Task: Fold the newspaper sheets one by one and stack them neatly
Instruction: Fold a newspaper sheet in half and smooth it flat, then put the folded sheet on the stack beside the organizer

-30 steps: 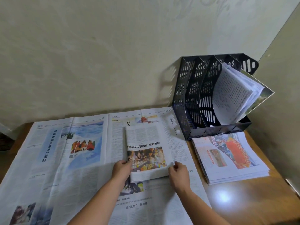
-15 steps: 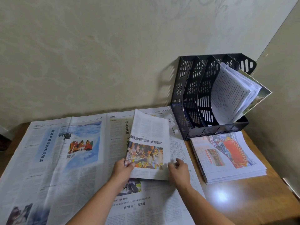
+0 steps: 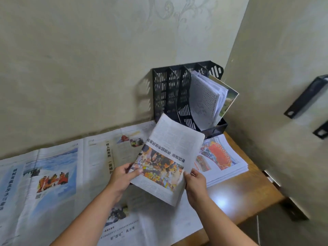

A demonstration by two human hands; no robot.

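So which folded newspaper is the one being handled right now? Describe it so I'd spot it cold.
Start at the black file rack in the wall corner. Just in front of it, lifted off the table, is the folded newspaper, gripped by the left hand and right hand. Unlike the flat stack, it is tilted, showing an orange crowd photo.

Open newspaper sheets (image 3: 58,174) lie spread across the worktop (image 3: 248,197), with the stack of folded sheets (image 3: 223,160) to their right. A file rack (image 3: 174,96) stands behind the stack against the wall, papers (image 3: 207,100) in its rightmost compartment. The folded sheet (image 3: 168,157) is held raised between both, left hand (image 3: 122,176) at its left edge, right hand (image 3: 197,183) at its right.
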